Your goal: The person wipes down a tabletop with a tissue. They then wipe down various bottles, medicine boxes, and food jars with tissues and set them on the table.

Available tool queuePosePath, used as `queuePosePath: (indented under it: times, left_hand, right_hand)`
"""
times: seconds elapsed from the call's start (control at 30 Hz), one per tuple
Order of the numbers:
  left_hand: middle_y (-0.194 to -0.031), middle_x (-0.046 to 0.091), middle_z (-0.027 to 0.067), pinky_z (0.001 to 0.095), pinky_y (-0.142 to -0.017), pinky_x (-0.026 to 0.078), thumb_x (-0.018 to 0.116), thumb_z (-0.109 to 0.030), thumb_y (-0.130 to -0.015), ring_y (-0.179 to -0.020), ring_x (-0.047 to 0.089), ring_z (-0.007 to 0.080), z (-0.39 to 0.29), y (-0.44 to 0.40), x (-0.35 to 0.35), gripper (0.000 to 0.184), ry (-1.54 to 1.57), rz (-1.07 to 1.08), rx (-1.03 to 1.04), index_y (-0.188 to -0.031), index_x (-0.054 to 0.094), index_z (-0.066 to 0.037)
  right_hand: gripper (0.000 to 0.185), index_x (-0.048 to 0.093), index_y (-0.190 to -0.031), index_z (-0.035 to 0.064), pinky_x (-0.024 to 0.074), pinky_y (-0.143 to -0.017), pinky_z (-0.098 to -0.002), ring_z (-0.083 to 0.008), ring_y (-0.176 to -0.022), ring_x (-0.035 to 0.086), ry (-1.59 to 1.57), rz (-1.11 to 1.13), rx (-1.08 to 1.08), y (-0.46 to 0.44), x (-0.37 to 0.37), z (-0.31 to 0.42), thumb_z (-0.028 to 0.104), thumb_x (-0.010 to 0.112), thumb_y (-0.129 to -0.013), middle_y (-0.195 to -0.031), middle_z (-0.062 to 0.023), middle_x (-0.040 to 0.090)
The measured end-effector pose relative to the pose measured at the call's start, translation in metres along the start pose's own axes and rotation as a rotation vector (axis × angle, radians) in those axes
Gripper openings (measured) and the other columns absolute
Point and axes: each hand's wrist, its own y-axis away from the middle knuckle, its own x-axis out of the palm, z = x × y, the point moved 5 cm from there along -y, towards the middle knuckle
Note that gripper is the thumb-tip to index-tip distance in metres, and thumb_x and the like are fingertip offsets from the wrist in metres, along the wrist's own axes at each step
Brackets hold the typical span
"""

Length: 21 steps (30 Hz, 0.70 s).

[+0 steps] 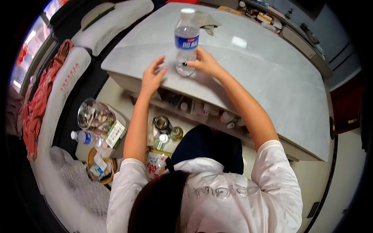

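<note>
Standing upright at the upper middle of the frame, the water bottle [186, 41] has its long axis running up from the tabletop, base close to the near edge of the table [264, 83]. From my remote seat I read the right hand [208, 62] as the nearer one: it meets the bottle's lower half from the right, thumb across the front, fingers curled round the side. How firmly it squeezes, I cannot tell. The left hand [153, 75] is free, fingers parted and slightly bent; from it the bottle lies just to the right, across a small gap.

I see clear, thin-looking plastic, round in section and drawn in at the waist, with a ridged white cap [188, 14] and a blue label [187, 42] bearing pale lettering and a red patch. A small dark spot [184, 64] shows by the thumb; I cannot make out what it is. The table is smooth, glossy grey with faint veining. Behind the bottle lies a soft, crumpled cloth [206, 20]; at the left, the sofa cover [75, 60] is pale and textured.
</note>
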Motion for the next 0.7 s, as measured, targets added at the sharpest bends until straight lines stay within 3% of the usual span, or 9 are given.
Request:
queuePosePath:
  times: [0.03, 0.13, 0.2, 0.23, 0.3, 0.4, 0.53, 0.57, 0.7]
  left_hand:
    - [-0.104, 0.06, 0.0081, 0.0295, -0.086, 0.04, 0.058, -0.013, -0.08, -0.098, 0.055, 0.0169, 0.009, 0.018, -0.017, 0.029, -0.009, -0.169, 0.063, -0.108, 0.057, -0.005]
    - [-0.091, 0.061, 0.0076, 0.0272, -0.071, 0.045, 0.056, -0.008, -0.081, -0.08, 0.057, 0.0149, 0.029, 0.098, -0.068, 0.015, -0.228, -0.545, 0.042, -0.093, 0.06, -0.001]
    - [-0.083, 0.059, 0.0094, 0.0268, -0.069, 0.043, 0.055, -0.007, -0.081, -0.075, 0.055, 0.0176, 0.042, 0.155, -0.079, 0.011, -0.417, -0.653, -0.119, -0.088, 0.059, 0.0]
    - [-0.092, 0.057, 0.0136, 0.0312, -0.077, 0.042, 0.059, -0.012, -0.078, -0.085, 0.054, 0.0242, 0.083, 0.187, -0.083, 0.023, -0.441, -0.561, -0.335, -0.097, 0.056, 0.001]
    - [-0.105, 0.053, 0.0176, 0.0371, -0.086, 0.038, 0.066, -0.021, -0.073, -0.098, 0.049, 0.0316, 0.089, 0.222, -0.072, 0.044, -0.702, -0.445, -0.299, -0.107, 0.051, 0.002]
    - [-0.114, 0.048, 0.021, 0.0396, -0.091, 0.034, 0.069, -0.027, -0.068, -0.107, 0.043, 0.0365, 0.127, 0.268, -0.069, 0.059, -0.826, -0.423, -0.533, -0.114, 0.046, 0.003]
    - [-0.107, 0.054, 0.0188, 0.0393, -0.085, 0.04, 0.064, -0.027, -0.072, -0.099, 0.05, 0.0353, 0.154, 0.28, -0.069, 0.048, -0.756, -0.247, -0.799, -0.11, 0.052, -0.002]
    - [-0.103, 0.056, 0.0161, 0.0399, -0.082, 0.042, 0.062, -0.026, -0.073, -0.095, 0.053, 0.0338, 0.149, 0.275, -0.07, 0.041, -0.801, -0.272, -0.718, -0.106, 0.055, -0.004]
    - [-0.104, 0.056, 0.0155, 0.0395, -0.082, 0.041, 0.061, -0.023, -0.073, -0.096, 0.052, 0.0331, 0.15, 0.264, -0.072, 0.038, -0.777, -0.172, -0.906, -0.104, 0.055, -0.003]
  right_hand:
    - [0.065, 0.03, -0.127, 0.0022, 0.0325, -0.097, -0.0363, -0.0232, -0.114, 0.043, 0.063, 0.071, 0.077, 0.005, 0.0, 0.004, 0.009, 0.066, -0.074, -0.122, -0.0131, 0.045]
    - [0.068, 0.029, -0.129, 0.0015, 0.0356, -0.094, -0.0368, -0.0254, -0.112, 0.046, 0.231, -0.021, 0.115, 0.019, -0.001, 0.018, 0.008, 0.066, -0.072, -0.122, -0.0158, 0.046]
    - [0.068, 0.03, -0.127, 0.0011, 0.04, -0.088, -0.0381, -0.0285, -0.104, 0.05, 0.479, -0.164, 0.184, 0.039, -0.004, 0.026, 0.012, 0.066, -0.07, -0.118, -0.0187, 0.047]
    - [0.069, 0.03, -0.127, 0.0009, 0.0422, -0.085, -0.0387, -0.0301, -0.1, 0.053, 0.607, -0.238, 0.21, 0.049, -0.002, 0.034, 0.014, 0.066, -0.069, -0.116, -0.0202, 0.048]
    - [0.067, 0.031, -0.126, -0.0004, 0.04, -0.088, -0.0393, -0.0315, -0.104, 0.05, 0.557, -0.378, 0.072, 0.069, 0.01, 0.064, 0.012, 0.064, -0.069, -0.121, -0.0206, 0.043]
    - [0.066, 0.032, -0.125, -0.0013, 0.0357, -0.093, -0.0393, -0.0339, -0.11, 0.044, 0.48, -0.467, -0.068, 0.095, 0.037, 0.081, 0.011, 0.064, -0.068, -0.126, -0.0214, 0.037]
    - [0.064, 0.034, -0.123, -0.0019, 0.0313, -0.097, -0.038, -0.0357, -0.117, 0.036, 0.56, -0.464, -0.165, 0.103, 0.058, 0.072, 0.011, 0.064, -0.068, -0.128, -0.0225, 0.033]
    - [0.07, 0.029, -0.125, -0.0048, 0.0291, -0.098, -0.0389, -0.0375, -0.12, 0.032, 0.559, -0.453, -0.145, 0.101, 0.058, 0.07, 0.013, 0.065, -0.068, -0.129, -0.0258, 0.031]
    - [0.089, 0.015, -0.128, -0.0124, 0.0301, -0.098, -0.0386, -0.0391, -0.119, 0.034, 0.656, -0.484, -0.018, 0.076, 0.044, 0.056, 0.021, 0.07, -0.067, -0.129, -0.0313, 0.029]
